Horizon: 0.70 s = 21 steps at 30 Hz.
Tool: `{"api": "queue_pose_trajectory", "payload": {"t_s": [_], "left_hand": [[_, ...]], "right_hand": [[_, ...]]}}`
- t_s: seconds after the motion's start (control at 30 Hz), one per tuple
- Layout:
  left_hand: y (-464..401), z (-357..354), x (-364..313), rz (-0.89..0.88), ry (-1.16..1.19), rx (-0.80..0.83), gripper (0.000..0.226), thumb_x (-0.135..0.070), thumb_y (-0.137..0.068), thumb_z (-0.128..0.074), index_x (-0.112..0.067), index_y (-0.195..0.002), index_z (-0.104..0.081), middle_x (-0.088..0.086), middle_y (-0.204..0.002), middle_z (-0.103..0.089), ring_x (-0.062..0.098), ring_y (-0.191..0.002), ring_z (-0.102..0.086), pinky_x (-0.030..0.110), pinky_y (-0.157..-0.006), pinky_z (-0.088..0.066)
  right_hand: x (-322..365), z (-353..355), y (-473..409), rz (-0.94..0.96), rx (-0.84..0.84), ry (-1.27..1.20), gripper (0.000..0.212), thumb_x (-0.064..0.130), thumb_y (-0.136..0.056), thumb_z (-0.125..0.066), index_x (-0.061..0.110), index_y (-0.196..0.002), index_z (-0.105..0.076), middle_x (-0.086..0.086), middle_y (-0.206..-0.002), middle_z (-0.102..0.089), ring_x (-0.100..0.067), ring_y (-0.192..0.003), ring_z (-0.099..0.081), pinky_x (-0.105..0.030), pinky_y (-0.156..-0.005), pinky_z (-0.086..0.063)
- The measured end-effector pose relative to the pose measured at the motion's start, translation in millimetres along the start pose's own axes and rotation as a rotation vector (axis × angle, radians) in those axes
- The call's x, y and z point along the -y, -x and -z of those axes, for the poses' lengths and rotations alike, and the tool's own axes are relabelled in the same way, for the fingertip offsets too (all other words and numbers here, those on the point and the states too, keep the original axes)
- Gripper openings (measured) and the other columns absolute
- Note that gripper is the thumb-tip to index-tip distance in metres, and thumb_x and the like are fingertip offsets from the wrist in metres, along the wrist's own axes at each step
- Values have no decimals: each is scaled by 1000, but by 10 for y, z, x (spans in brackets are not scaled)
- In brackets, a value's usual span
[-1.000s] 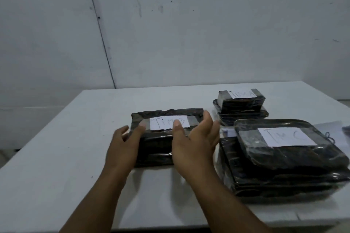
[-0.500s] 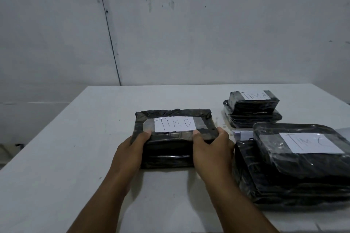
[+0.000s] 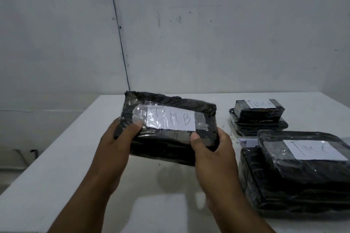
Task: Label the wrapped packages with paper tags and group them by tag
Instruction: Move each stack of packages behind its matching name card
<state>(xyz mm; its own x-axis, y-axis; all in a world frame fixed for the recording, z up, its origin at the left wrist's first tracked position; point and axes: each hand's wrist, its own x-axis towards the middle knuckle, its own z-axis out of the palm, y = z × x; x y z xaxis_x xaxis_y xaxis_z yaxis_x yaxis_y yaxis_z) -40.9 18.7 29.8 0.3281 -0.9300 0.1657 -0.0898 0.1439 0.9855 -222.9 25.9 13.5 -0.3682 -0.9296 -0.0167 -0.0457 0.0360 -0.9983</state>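
Pkg (image 3: 170, 128) w/ tag, gripped btwn both hands, lifted above table (image 3: 56, 176)

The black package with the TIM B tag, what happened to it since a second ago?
The TIM B package went up: it lay on the table, now the left hand and right hand grip its near corners and hold it tilted above the table. The TIM A stack and TIM C stack stayed put.

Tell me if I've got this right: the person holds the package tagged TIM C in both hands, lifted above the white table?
Not quite. The head view shows the tag on the lifted package reads TIM B. Left hand and right hand hold it above the white table.
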Motion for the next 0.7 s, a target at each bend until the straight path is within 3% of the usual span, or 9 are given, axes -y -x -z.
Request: {"api": "queue_pose_trajectory", "payload": {"t_s": [0.07,0.13,0.3,0.43,0.57,0.7], "left_hand": [[14,11,-155,-21,48,20,11,-29,-95,-66,-27,-102,-74,-7,-98,-79,14,-96,-71,34,-86,-48],[31,-17,-309,-44,123,47,23,-33,-88,-70,-26,-109,-74,-4,-107,-79,16,-105,-72,37,-94,-48],[65,-289,-699,-62,293,111,30,-26,-99,-50,-15,-112,-75,8,-112,-77,23,-111,-68,40,-100,-46],[51,-689,-1050,-88,238,226,29,-25,-97,-53,-13,-109,-76,7,-111,-78,25,-112,-66,41,-102,-45],[2,-1284,-1386,-109,120,379,24,-22,-97,-56,-14,-105,-77,0,-104,-78,19,-102,-67,36,-91,-45],[-49,-2075,-1561,-67,37,483,22,-24,-95,-64,-13,-108,-77,4,-111,-78,23,-112,-67,43,-106,-48]], "right_hand": [[154,65,47,66,-2,-13,41,42,-87,-71,40,-125,-55,10,-120,-62,-7,-106,-61,-35,-96,-51],[347,176,90,125,-7,-30,41,42,-87,-70,43,-125,-54,10,-121,-62,-8,-108,-61,-39,-98,-51],[850,616,68,234,-38,-84,46,40,-91,-68,43,-134,-51,12,-127,-60,-8,-110,-61,-36,-96,-52],[1152,1133,-70,280,-95,-104,62,40,-92,-69,46,-145,-38,10,-132,-60,-16,-113,-63,-45,-101,-52],[1328,1737,-399,306,-161,-137,54,31,-94,-70,46,-139,-44,10,-115,-65,-14,-104,-67,-40,-95,-55],[1338,2350,-873,270,-234,-96,50,28,-96,-67,45,-138,-47,6,-126,-59,-18,-109,-63,-39,-91,-53]]}}
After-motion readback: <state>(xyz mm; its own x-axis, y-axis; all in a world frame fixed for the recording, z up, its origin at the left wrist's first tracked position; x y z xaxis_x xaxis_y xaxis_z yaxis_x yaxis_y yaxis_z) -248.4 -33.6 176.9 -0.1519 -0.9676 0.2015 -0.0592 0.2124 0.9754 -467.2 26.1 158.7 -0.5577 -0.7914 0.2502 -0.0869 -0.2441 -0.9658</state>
